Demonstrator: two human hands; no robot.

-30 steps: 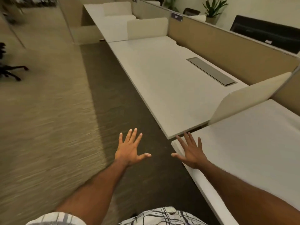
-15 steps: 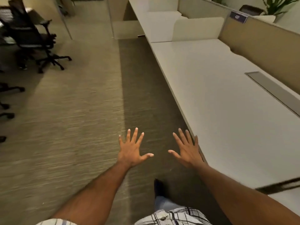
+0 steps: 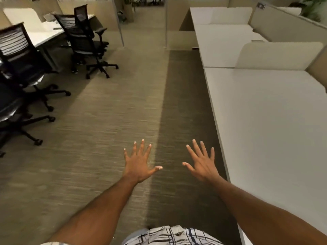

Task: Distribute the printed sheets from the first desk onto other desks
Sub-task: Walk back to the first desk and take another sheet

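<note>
The person is standing in an aisle of an open office and is holding both arms out forward and down. The left hand is hovering palm-down over the carpet, with its fingers straight and spread wide and the thumb pointing right. It is gripping nothing. The right hand is hovering just beside it, also flat and splayed with the fingers apart, and it is holding nothing either. It is hanging over the darker carpet strip, close to the front edge of the nearest desk without touching it.

That white desk is running along the person's right side. A cream divider screen is standing upright at its far end, separating it from the second desk, and another desk is lying beyond that.

On the left, several black office chairs are standing on wheeled bases beside a row of white desks. Small pale items are lying on those left desks, too blurred to identify, so where the printed sheets are cannot be told from this view.

A checked garment is showing at the bottom edge, between the forearms.
</note>
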